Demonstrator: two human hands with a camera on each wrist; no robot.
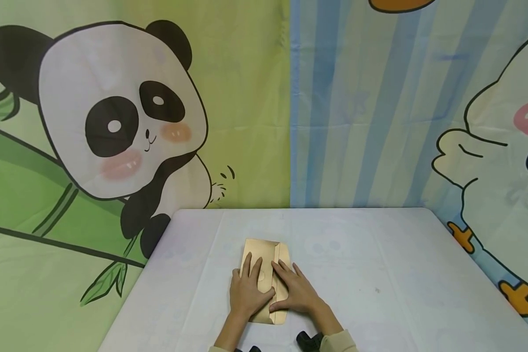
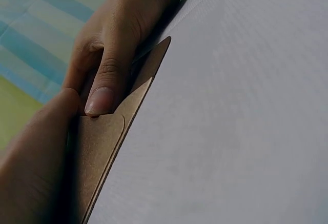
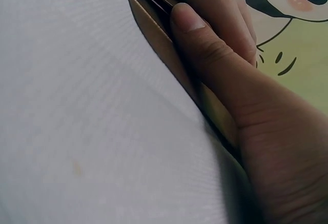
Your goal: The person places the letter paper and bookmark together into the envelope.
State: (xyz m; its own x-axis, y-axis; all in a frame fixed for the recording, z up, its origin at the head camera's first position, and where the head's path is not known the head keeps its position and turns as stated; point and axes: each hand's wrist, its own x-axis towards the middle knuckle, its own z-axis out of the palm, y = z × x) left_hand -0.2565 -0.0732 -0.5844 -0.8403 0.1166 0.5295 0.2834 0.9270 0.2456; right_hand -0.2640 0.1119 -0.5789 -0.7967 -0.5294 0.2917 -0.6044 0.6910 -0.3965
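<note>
A brown paper envelope [image 1: 260,247] lies lengthwise on the white table, with a long flap [image 1: 283,254] along its right side. My left hand [image 1: 246,293] rests on the envelope's left part, fingers spread and pointing away from me. On the flap side, my right hand [image 1: 301,292] presses with extended fingers, its thumb near the crease. The right wrist view shows the right thumb [image 3: 205,44] on the envelope by a slightly raised fold. In the left wrist view the right thumb touches the envelope [image 2: 100,142], and part of the left hand [image 2: 36,152] is at the left.
The white table [image 1: 361,264] extends around the envelope on all sides. Behind it hangs a cloth backdrop [image 1: 246,98] printed with a panda and another cartoon figure. A black device [image 1: 309,341] sits by the right wrist.
</note>
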